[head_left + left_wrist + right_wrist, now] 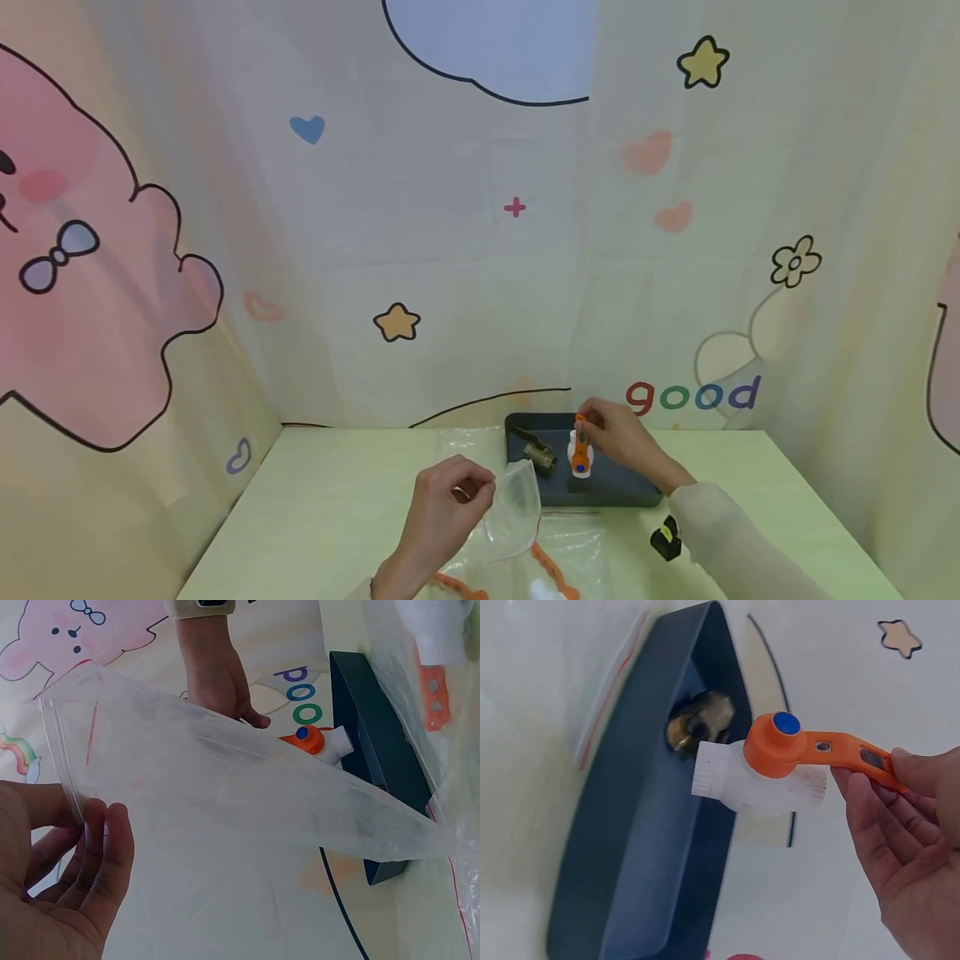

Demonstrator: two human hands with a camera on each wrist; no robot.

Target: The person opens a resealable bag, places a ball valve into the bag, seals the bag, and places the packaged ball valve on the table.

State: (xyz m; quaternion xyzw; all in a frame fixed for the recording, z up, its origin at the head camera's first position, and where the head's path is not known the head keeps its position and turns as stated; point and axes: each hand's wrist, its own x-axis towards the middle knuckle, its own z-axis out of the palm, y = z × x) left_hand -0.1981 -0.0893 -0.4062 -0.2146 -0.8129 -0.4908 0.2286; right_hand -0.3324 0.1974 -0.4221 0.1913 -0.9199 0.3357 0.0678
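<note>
My left hand (447, 502) pinches the edge of a clear plastic zip bag (516, 510) between thumb and fingers. The bag hangs from that grip and stretches across the left wrist view. Above the dark tray (611, 493), my right hand (618, 433) holds a white plastic ball valve (769, 793) by its orange handle (840, 748). The valve hangs below the fingers, and a blue cap (786, 723) tops the handle's hub. Inside the tray, on its left, lies a brass valve (538, 457) with a dark lever.
More clear bags lie on the pale green table (315, 508), around orange handles (553, 571) and a white fitting near the front edge. A small black and yellow object (666, 538) sits beside the right forearm. A printed curtain (465, 208) stands behind the table.
</note>
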